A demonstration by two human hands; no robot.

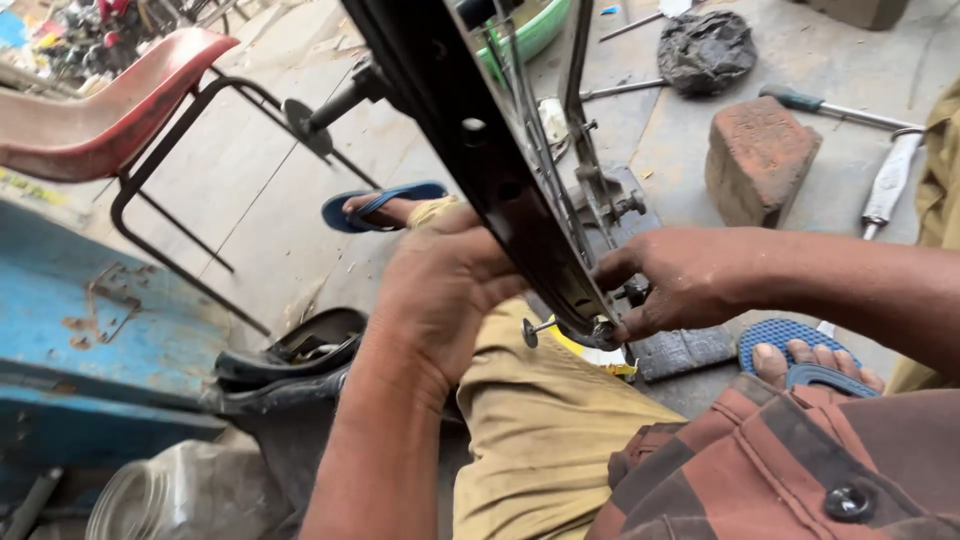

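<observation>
Striped shirt (760,460) sat closest. Left hand (440,295) wrapped tight round the black frame (480,150), right hand (680,280) pinched a bolt (603,330) at its bottom end. Brick (760,160) lay behind on the floor (250,200).

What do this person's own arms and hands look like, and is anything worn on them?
Both hands, the left hand and the right hand, are bare: no gloves, rings or watch show. Both forearms are uncovered up to the edge of the picture, so no sleeve reaches them. Lower right there is a rust-and-dark striped shirt with a dark round button.
</observation>
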